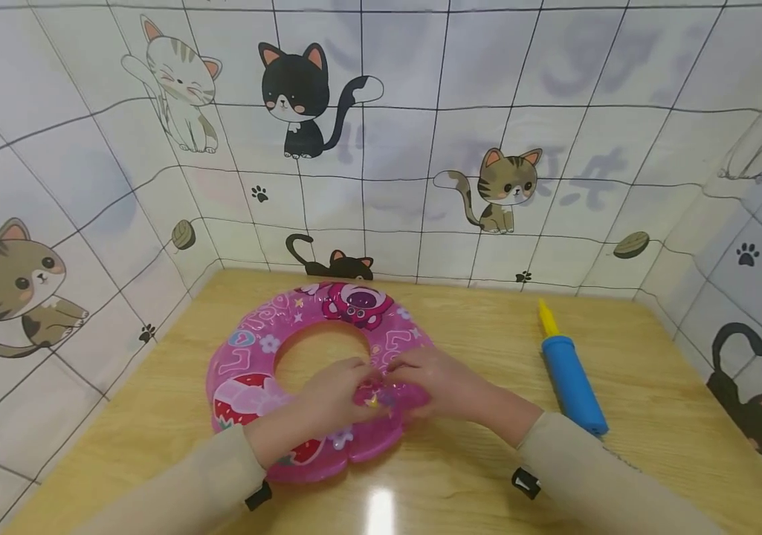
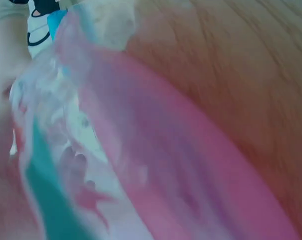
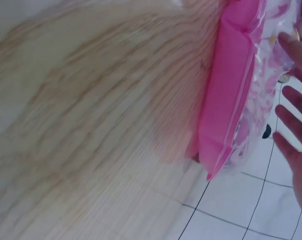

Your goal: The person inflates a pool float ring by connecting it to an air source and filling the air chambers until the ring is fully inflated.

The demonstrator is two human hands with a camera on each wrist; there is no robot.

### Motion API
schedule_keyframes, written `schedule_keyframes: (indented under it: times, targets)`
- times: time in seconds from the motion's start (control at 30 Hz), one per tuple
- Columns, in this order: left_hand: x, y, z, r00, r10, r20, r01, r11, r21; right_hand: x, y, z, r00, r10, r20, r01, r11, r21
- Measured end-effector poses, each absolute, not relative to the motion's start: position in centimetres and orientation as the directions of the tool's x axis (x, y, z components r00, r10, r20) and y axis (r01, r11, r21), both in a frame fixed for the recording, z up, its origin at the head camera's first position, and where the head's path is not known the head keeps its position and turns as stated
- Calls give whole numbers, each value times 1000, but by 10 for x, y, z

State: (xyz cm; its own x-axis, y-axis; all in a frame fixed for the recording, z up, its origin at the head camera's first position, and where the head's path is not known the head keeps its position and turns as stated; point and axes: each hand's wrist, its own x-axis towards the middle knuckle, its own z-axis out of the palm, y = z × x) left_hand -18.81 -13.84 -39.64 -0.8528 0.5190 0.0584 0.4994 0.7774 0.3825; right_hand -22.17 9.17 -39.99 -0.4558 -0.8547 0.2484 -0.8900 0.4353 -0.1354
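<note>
A pink inflatable swim ring (image 1: 240, 360) lies on the wooden table, printed with strawberries, flowers and a cartoon bear; its lower right edge is creased and soft. My left hand (image 1: 330, 394) reaches over it from the front and pinches the film on its right side. Opposite, my right hand (image 1: 437, 379) holds the same spot, fingers bent over the ring. Between the fingertips the plastic is bunched; whether a valve is there I cannot tell. In the left wrist view the ring (image 2: 165, 150) is blurred; the right wrist view shows its pink side wall (image 3: 225, 95).
To the right of the ring lies a blue hand pump (image 1: 571, 383) with a yellow nozzle (image 1: 546, 318). White tiled sheeting with cartoon cats (image 1: 394, 141) encloses the wooden table (image 1: 474, 483) at the back and on both sides.
</note>
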Motion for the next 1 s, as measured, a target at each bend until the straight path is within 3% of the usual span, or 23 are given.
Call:
schedule_keyframes:
  times: [0.13,0.57,0.7,1.0]
  targets:
    - [-183,-159,-393,-844,536,23,513,794,327,-224,93,-405,-512,-848,137,-857,495,-139]
    - [-175,-214,-393,-803,584,-118,520,783,340,-230,110,-415,-512,-858,-45,-850,514,-116]
    - [-173,-218,-395,-784,600,-160,520,775,359,-227,121,-415,-529,-844,-93,-832,537,-142]
    - [-178,-206,-405,-783,611,-119,565,777,278,-218,150,-417,-570,-813,-118,-795,582,-173]
